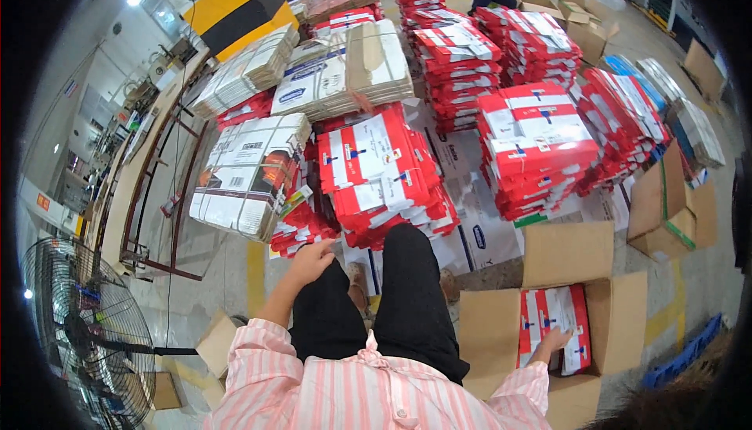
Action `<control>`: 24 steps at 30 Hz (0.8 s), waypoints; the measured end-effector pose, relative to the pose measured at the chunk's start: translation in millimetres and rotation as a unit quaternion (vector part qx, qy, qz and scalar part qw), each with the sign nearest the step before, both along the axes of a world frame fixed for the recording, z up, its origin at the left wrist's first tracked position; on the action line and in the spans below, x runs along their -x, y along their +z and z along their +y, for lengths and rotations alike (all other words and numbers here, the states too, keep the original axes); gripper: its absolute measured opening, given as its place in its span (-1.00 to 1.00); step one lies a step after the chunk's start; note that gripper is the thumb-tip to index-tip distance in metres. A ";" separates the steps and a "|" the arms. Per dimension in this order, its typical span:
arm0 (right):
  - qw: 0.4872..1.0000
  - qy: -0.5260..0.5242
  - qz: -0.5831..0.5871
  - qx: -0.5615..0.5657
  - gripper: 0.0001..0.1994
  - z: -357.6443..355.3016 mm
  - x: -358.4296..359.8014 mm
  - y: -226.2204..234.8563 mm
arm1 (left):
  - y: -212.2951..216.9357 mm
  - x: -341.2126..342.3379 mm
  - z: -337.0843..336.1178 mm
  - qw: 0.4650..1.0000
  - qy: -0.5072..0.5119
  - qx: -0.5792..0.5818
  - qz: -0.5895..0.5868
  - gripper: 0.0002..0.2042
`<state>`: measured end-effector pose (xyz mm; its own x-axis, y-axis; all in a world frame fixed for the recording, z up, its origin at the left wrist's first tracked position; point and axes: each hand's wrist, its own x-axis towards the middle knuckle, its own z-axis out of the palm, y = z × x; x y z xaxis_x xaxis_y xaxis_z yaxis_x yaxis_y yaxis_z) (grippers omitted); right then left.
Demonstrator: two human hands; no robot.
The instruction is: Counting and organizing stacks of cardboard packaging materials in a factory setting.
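Right hand (554,341) flat, fingers spread, on red-and-white flat cartons (552,324) inside open brown cardboard box (627,320); long axis runs away from person. Left hand (311,258) fingers loosely curled, touching low red-and-white stack (301,226).

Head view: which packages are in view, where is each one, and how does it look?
Open cardboard box: lower right, brown, flaps spread.
Flat red-and-white packs: inside that box, under the right hand.
Red-and-white pack stacks: centre floor, beyond the left hand.
White tied bundles: left of the stacks, strapped flat cartons.
Small brown boxes: far right.

Right hand (554,341) rests on red-and-white packs (552,316) inside open carton (627,328).
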<state>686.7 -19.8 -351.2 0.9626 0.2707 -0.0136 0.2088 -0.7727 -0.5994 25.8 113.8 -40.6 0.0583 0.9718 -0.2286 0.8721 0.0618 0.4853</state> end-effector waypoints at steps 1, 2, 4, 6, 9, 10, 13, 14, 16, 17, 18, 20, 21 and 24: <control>0.990 0.004 0.036 -0.138 -0.48 31.4 9.0 11.9 | -14.3 3.1 5.9 1.000 0.000 -0.001 -0.006 -0.59; 0.975 0.077 0.119 -0.172 -0.55 74.0 59.7 47.9 | -17.7 22.8 -1.9 0.997 0.061 -0.029 -0.026 -0.57; 0.872 0.213 0.245 -0.365 -0.67 142.8 95.1 88.2 | -56.8 39.5 24.2 0.983 0.134 -0.092 -0.090 -0.49; 0.794 0.324 0.348 -0.378 -0.73 209.2 149.4 147.1 | -87.1 47.4 64.8 0.972 0.184 -0.109 -0.097 -0.46; 0.722 0.463 0.414 -0.305 -0.76 288.8 251.3 239.1 | -115.3 72.6 124.4 0.941 0.279 -0.134 -0.134 -0.35; 0.699 0.496 0.431 -0.282 -0.76 316.7 288.3 245.9 | -118.4 88.6 138.8 0.928 0.320 -0.147 -0.124 -0.32; 0.670 0.564 0.424 -0.230 -0.72 393.0 345.4 203.8 | -126.8 71.9 190.1 0.900 0.398 -0.094 -0.150 -0.23; 0.711 0.602 0.305 -0.196 -0.69 411.6 362.1 185.6 | -129.5 68.2 201.4 0.885 0.418 -0.104 -0.178 -0.23; 0.733 0.636 0.170 -0.172 -0.66 447.7 388.8 163.5 | -141.5 71.8 218.4 0.843 0.465 -0.146 -0.226 -0.24; 0.763 0.586 0.233 -0.142 -0.59 464.8 373.6 145.6 | -140.3 53.3 235.2 0.844 0.456 -0.068 -0.273 -0.26; 0.760 0.552 0.321 -0.120 -0.52 472.0 400.3 146.5 | -151.3 79.8 230.9 0.828 0.450 -0.083 -0.324 -0.34; 0.793 0.524 0.299 -0.078 -0.51 481.6 383.2 131.6 | -156.4 51.1 236.6 0.883 0.365 -0.074 -0.285 -0.51; 0.808 0.508 0.296 -0.044 -0.50 484.5 390.2 136.9 | -159.1 52.8 236.6 0.888 0.366 -0.080 -0.267 -0.51; 0.726 0.536 0.431 0.021 -0.49 474.9 430.2 179.3 | -171.4 77.7 214.9 0.883 0.370 -0.095 -0.274 -0.54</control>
<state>256.5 455.1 -171.9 -0.1701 0.8397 -0.5157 0.2654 -0.4650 -0.8446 -51.9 328.7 -212.0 -0.5568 0.8084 -0.1909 0.2589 0.3872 0.8849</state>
